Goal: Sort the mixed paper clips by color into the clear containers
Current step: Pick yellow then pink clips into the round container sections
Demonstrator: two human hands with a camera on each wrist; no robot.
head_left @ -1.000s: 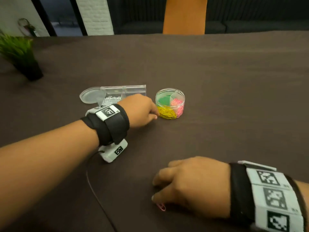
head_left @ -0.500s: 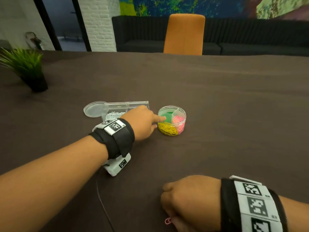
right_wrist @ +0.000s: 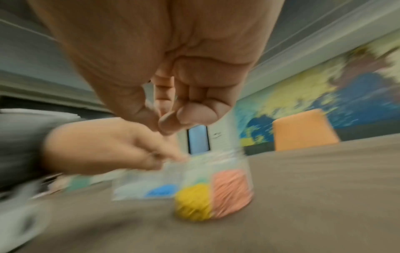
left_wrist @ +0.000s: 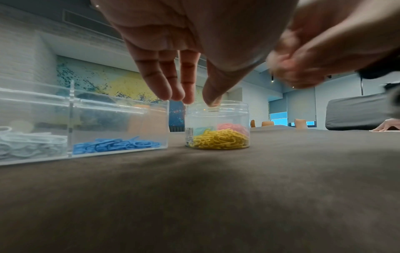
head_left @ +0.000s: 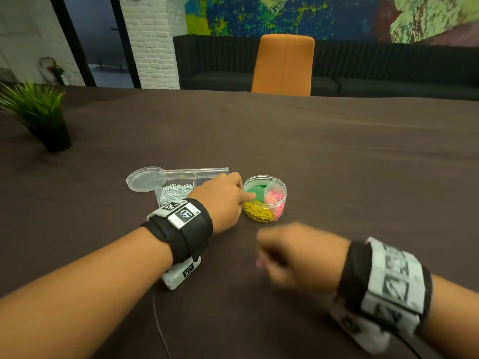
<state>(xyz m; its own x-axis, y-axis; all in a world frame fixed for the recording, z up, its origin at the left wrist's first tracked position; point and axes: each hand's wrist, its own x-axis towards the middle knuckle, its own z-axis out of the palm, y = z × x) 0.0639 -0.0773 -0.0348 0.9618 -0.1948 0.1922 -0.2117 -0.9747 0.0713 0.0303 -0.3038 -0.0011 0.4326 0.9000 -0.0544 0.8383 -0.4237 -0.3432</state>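
My left hand (head_left: 225, 196) reaches over the rim of the round clear jar (head_left: 281, 188), fingers (left_wrist: 164, 82) straight and loose with nothing in them. The jar stands on the brown table (head_left: 363, 177) just right of the rectangular clear box (left_wrist: 86, 126), split into wedges of yellow clips (head_left: 258, 214), pink clips (head_left: 275, 200) and green clips (head_left: 255, 189), while the box holds white clips (left_wrist: 28, 143) and blue clips (left_wrist: 116, 145). My right hand (head_left: 298, 257) hangs blurred in front of the jar, fingertips (right_wrist: 173, 119) curled against the thumb; I cannot tell whether a clip is pinched there.
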